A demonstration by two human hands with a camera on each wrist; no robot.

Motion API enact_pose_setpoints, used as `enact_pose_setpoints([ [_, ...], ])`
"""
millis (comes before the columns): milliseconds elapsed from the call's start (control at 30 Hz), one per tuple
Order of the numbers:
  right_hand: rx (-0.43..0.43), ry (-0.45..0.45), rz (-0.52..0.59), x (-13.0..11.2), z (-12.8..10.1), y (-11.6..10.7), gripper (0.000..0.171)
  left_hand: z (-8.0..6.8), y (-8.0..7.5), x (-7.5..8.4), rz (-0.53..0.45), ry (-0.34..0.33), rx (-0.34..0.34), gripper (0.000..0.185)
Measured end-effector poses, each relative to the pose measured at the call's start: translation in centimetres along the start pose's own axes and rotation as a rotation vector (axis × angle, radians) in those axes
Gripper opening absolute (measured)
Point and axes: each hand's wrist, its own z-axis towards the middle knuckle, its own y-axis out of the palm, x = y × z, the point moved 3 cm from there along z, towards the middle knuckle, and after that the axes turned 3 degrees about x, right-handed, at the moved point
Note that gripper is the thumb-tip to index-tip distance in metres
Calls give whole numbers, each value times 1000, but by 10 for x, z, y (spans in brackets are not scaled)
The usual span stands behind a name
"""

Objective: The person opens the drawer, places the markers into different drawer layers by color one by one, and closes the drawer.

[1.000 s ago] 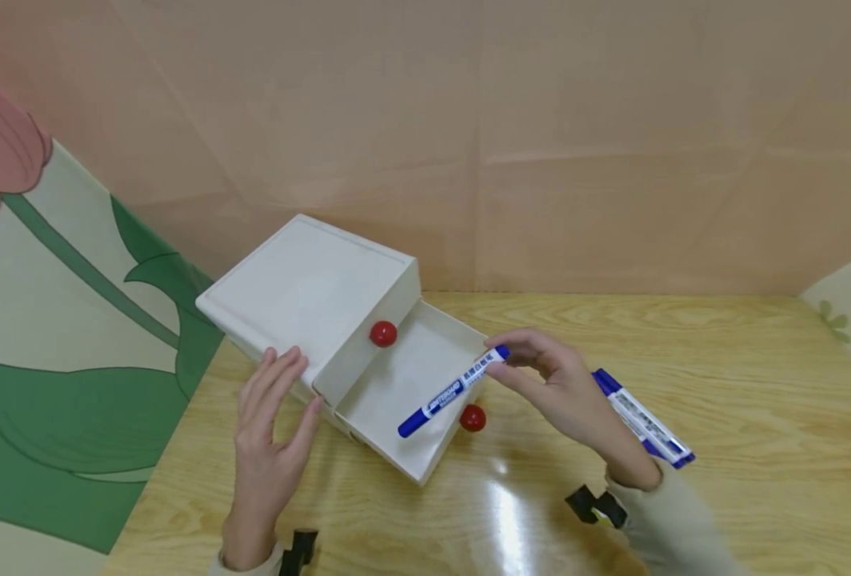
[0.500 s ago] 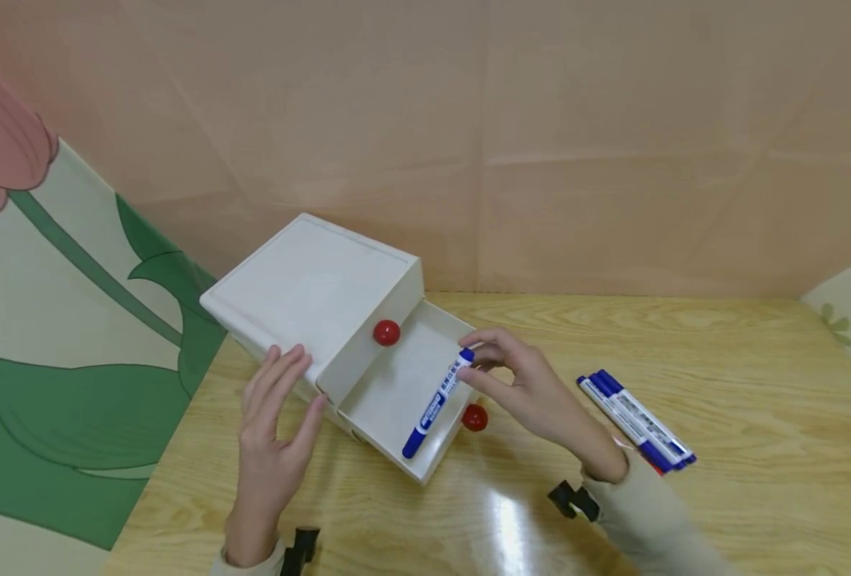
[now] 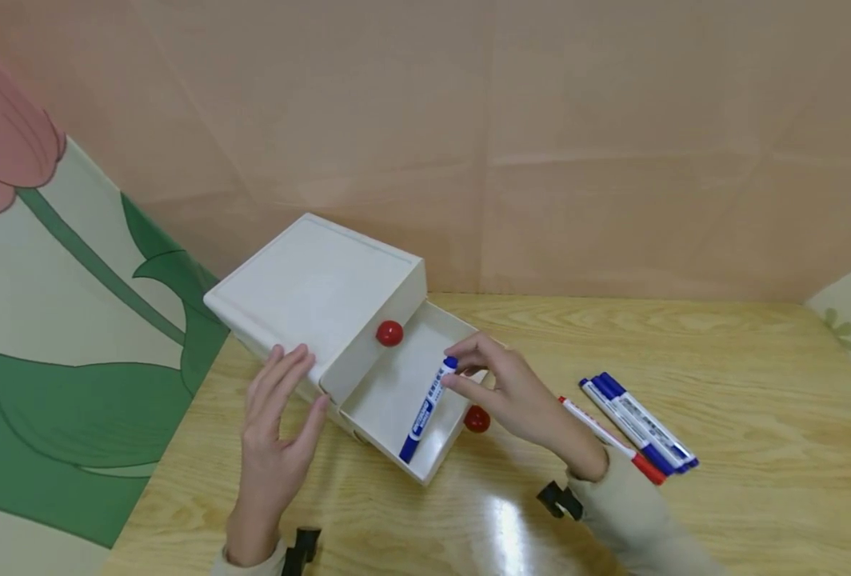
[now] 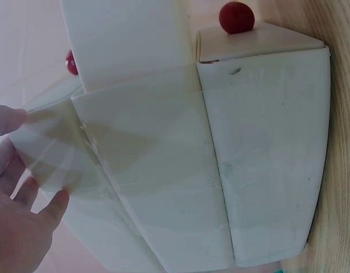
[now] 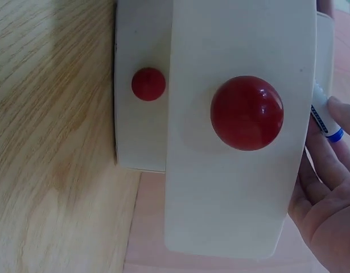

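- Right hand pinches the blue-capped white marker pen by its upper end, lowering it into the open white plastic drawer
- Left hand, fingers relaxed, rests on the white drawer box at the drawer's 9 o'clock
- More markers lie on the wooden table at 3 o'clock

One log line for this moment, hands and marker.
right hand: pinches blue marker, lower end in open drawer | left hand: rests on white drawer box | table: three more markers
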Motion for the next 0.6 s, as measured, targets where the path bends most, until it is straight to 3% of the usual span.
enact_pose_setpoints([
  [167,6,-4,-66,0,2,0,30,-1,0,1,-5,-4,0,53],
  [367,3,31,-177,2,6,0,34,0,0,1,0,38,15,53],
  [600,-1,23,-372,7,10,2,33,-1,0,0,3,9,4,54],
])
